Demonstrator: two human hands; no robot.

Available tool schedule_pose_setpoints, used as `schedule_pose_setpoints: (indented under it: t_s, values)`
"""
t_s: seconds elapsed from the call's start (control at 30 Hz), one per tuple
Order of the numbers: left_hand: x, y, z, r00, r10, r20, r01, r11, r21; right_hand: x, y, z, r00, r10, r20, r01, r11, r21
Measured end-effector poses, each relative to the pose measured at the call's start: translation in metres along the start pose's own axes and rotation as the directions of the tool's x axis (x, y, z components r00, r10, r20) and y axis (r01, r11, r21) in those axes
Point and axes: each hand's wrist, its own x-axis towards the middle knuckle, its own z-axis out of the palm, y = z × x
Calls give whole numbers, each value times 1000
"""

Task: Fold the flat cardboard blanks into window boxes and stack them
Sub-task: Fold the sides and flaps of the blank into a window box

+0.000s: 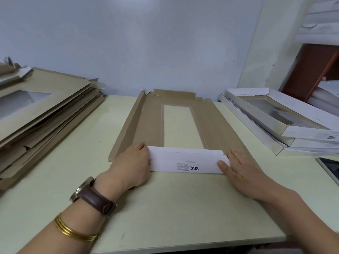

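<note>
Brown cardboard, a flat blank (146, 123) with a long clear window down its middle, lies in the centre of the pale desk (165, 208), its left side wall folded upright. The blank's near end, a white flap (183, 159) printed "SGS", is folded back over the blank's brown face. The left hand (132, 162) sits at the left end of that flap, fingers curled down over its corner and holding it. The right hand (240, 171) lies flat at the flap's right end, fingers straight and together on the blank, thumb resting on the white surface. A brown-strapped watch (91, 196) and gold bangles (73, 230) ring the left wrist. Left of the blank, well apart, a tilted stack of flat blanks (45, 110) rests on the desk. Right of the blank stands a stack of folded window boxes (278, 118), white outside. Nearer and further right, a dark flat object (328, 168) is cut by the frame edge.
</note>
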Motion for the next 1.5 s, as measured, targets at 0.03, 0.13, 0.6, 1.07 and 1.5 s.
schedule_pose_setpoints:
  t_s: [0.03,0.13,0.6,1.07,1.5]
  values:
    - [0,1,-1,1000,-5,-7,5,1000,-20,-1,-3,-2,999,-12,-35,14,998,63]
    - [0,4,-4,999,-23,-23,21,994,-105,-5,-10,-11,999,16,-51,-4,976,220]
    - [-4,0,-31,992,-84,-92,0,741,-671,-8,-4,-27,974,191,-122,-16,597,802]
    - [-34,20,-12,948,315,-45,-317,927,-202,-40,-14,-23,980,-146,-132,184,921,343]
    - [-33,40,23,833,516,201,-519,854,-39,-43,-60,22,890,-401,217,424,903,-71]
